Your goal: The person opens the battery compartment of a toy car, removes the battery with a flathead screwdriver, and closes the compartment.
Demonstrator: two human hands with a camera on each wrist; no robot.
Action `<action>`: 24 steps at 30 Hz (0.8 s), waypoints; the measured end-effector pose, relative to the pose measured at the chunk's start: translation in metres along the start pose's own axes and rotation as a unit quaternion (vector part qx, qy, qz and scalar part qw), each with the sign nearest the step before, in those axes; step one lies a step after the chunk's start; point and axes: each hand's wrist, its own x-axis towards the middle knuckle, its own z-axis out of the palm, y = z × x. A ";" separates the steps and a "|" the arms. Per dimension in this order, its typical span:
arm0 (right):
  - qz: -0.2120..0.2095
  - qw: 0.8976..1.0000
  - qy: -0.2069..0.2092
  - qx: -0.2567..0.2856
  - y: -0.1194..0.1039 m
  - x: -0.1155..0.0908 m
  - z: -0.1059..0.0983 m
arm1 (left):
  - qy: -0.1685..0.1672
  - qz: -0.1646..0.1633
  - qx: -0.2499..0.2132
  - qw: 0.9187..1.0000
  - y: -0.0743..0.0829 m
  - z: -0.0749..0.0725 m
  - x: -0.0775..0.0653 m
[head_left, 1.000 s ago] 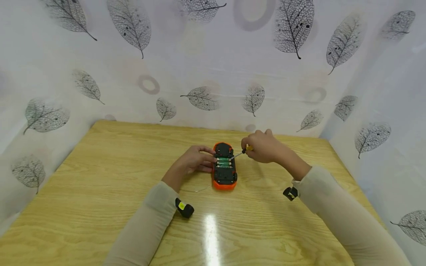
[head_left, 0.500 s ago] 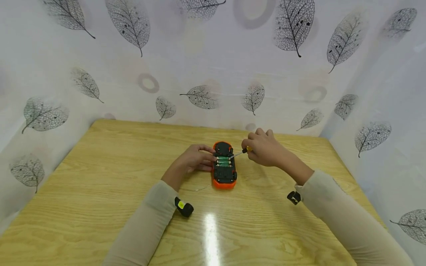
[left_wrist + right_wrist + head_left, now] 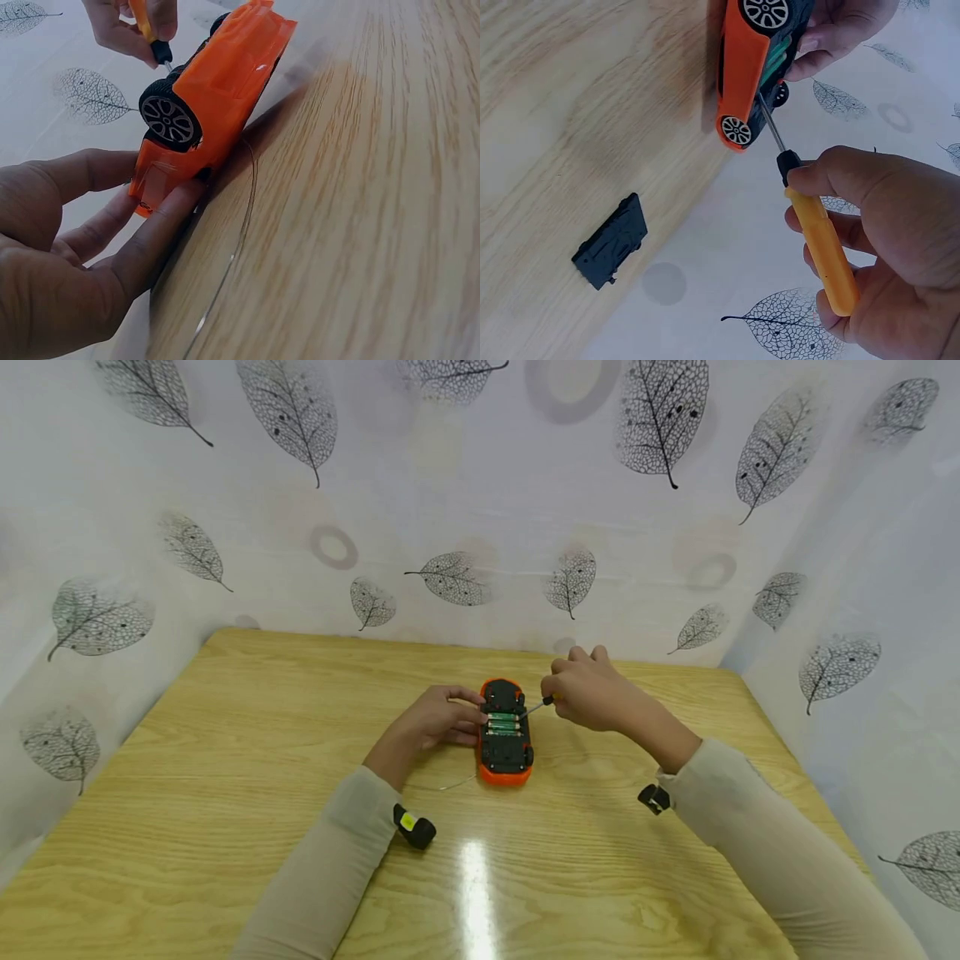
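An orange toy car (image 3: 506,775) lies upside down on the table, its black underside facing up. Several green batteries (image 3: 504,727) sit in its uncovered compartment. My left hand (image 3: 442,718) holds the car at its left side; in the left wrist view, thumb and fingers are on opposite faces of the orange body (image 3: 225,82). My right hand (image 3: 588,692) grips a screwdriver (image 3: 821,247) with a yellow handle and black collar. The screwdriver's metal shaft slants down to the compartment's right edge, by the battery ends. Its exact tip contact is hard to make out.
A black battery cover (image 3: 613,241) lies on the wooden table (image 3: 262,760), near its edge in the right wrist view. A thin wire (image 3: 247,202) trails from the car across the wood. Leaf-patterned cloth (image 3: 480,502) rises behind and beside the table.
My right hand tilts and shifts slightly with the screwdriver, whose shaft stays at the battery compartment's right edge. The car and my left hand hold their place.
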 end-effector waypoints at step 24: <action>0.031 0.996 -0.051 -0.069 -0.022 0.017 -0.016 | 0.010 0.007 0.009 1.000 -0.002 0.000 0.004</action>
